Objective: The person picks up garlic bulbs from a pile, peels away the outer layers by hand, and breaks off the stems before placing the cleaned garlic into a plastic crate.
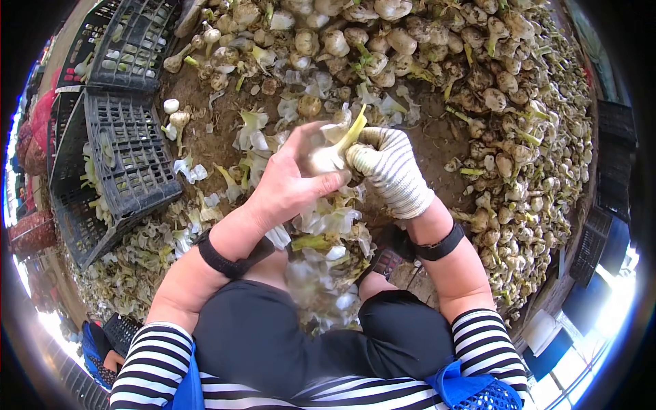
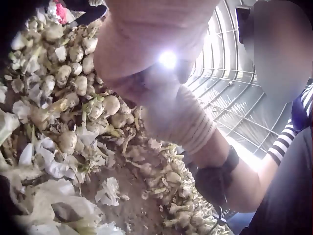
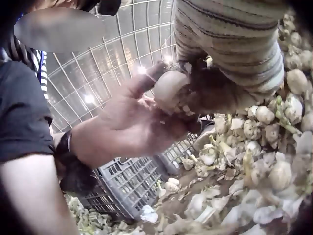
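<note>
- Far left, a red sack [image 1: 33,232], bulging and net-like in texture.
- Next, black crates [image 1: 147,195] of hard plastic, their walls a lattice of small rectangular openings; the nearer one is tilted, with pale pieces showing through.
- Just beside the crates, a small smooth white bulb and a stalked one lie loose.
- Left hand [image 1: 283,184]: bare, grasping a garlic bulb [image 1: 328,160] between thumb and fingers, a black band [image 1: 229,258] round the wrist.
- The garlic bulb is held up between both hands, over the ground and in front of the knees; its body is rounded and whitish, its stalk stiff and yellow-green, pointing up and away.
- Below it, peelings [image 1: 321,222], papery, thin and crumpled, pile up between the legs, partly blurred.
- Right hand [image 1: 393,171]: in a ribbed knit glove, cream with grey stripes, fingers curled, gripping the bulb's right side.
- Right and far side, a heap [image 1: 519,171] of knobbly, soil-stained bulbs with cut green stalks.
- Surface: brown, bare earth [image 1: 205,126], scattered with skins.
- Room: a pale, curved wall [image 2: 234,110] of sheeting behind a wire grid, bright with daylight.
</note>
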Available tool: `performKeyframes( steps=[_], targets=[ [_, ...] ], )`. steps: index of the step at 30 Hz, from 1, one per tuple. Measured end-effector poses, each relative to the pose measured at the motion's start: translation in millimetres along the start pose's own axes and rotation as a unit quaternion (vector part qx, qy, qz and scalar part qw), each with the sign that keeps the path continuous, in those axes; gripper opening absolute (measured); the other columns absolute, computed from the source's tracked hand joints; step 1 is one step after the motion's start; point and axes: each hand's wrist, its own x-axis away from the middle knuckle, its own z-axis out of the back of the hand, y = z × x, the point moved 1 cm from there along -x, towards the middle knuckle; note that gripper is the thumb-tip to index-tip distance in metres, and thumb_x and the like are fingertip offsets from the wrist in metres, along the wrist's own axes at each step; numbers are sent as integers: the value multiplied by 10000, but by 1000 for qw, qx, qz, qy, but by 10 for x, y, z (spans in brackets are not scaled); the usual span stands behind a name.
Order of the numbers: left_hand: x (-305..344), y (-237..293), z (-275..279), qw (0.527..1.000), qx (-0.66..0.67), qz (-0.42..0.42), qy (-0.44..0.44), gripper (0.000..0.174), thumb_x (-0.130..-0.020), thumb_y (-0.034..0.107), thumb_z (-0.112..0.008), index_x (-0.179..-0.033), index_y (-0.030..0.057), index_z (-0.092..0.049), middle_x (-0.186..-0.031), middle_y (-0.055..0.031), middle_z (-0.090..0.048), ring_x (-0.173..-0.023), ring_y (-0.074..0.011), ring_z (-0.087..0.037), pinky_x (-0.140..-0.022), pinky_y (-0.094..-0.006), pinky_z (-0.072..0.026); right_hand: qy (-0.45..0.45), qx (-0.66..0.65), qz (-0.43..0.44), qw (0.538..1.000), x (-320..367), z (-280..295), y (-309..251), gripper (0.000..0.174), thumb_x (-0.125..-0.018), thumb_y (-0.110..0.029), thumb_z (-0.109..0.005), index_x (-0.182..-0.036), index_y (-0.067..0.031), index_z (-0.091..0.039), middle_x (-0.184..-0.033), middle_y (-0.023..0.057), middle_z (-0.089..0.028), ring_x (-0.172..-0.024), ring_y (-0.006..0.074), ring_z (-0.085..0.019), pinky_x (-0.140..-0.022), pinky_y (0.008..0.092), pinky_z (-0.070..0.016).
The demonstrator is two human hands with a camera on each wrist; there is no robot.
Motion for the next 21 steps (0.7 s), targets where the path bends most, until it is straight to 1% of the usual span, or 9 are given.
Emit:
performKeyframes(
  steps=[2,4,5,8,14,16,17,18,21],
  targets=[
    [20,-71,58,1000,-6,-12,17,594,-816,259,-659,-1285,43,-365,-1084,-67,-570,-942,-152,-558,-800,-273,-463,-8,-28,-13,1000,25,4,-12,283,-766,-113,-592,-994,45,-650,-864,44,-655,-763,75,-569,-695,234,-478],
    [29,-126,209,946,276,114,-123,535,-877,444,-521,-1272,103,-405,-1071,-63,-585,-888,-177,-580,-699,-260,-467,-23,-103,15,994,54,-31,-84,319,-769,-177,-606,-999,43,-624,-785,29,-633,-637,65,-560,-569,201,-457],
    [12,-150,160,930,323,162,-66,553,-902,533,-387,-1288,138,-412,-1050,-54,-595,-845,-195,-588,-617,-247,-439,-36,-154,25,987,39,-45,-18,343,-783,-189,-595,-1044,34,-597,-848,38,-638,-682,87,-592,-590,207,-477],
    [-26,-26,21,939,302,162,14,693,-840,539,-525,-1358,123,-330,-1020,-28,-610,-664,-89,-556,-510,-225,-427,-4,-258,44,965,-25,-135,39,343,-814,-171,-574,-1096,23,-562,-930,57,-635,-764,118,-616,-641,231,-504],
    [-22,-76,26,966,228,115,34,683,-851,612,-437,-1320,119,-375,-927,-78,-600,-677,-166,-565,-517,-246,-435,-41,-253,31,966,54,-154,154,410,-842,-338,-645,-1102,-23,-604,-975,6,-633,-857,58,-554,-759,210,-445],
    [-72,-108,133,850,454,177,-201,626,-861,624,-393,-1231,127,-478,-947,-67,-615,-699,-193,-589,-505,-305,-459,14,-215,72,974,85,-169,145,354,-861,-289,-629,-1084,-14,-612,-929,-3,-641,-816,51,-557,-716,209,-452],
    [-88,-39,96,847,452,225,-167,656,-836,680,-360,-1141,123,-525,-878,-84,-617,-640,-211,-589,-436,-324,-445,38,-164,104,980,85,-149,76,322,-878,-276,-608,-1062,-13,-619,-895,-4,-649,-744,53,-564,-645,216,-464],
    [-125,-33,51,907,367,194,-67,656,-828,675,-398,-1145,112,-509,-940,-82,-606,-753,-202,-598,-567,-300,-494,65,-163,136,975,70,-160,7,276,-890,-256,-591,-993,-4,-633,-822,20,-658,-675,60,-560,-581,223,-462],
    [-151,-44,-74,973,225,28,43,527,-853,524,-531,-1172,108,-480,-1060,-76,-567,-895,-184,-573,-748,-300,-495,208,355,251,876,-126,-32,-36,193,-896,-168,-569,-903,13,-635,-699,72,-638,-643,69,-560,-567,236,-466]
  ],
)
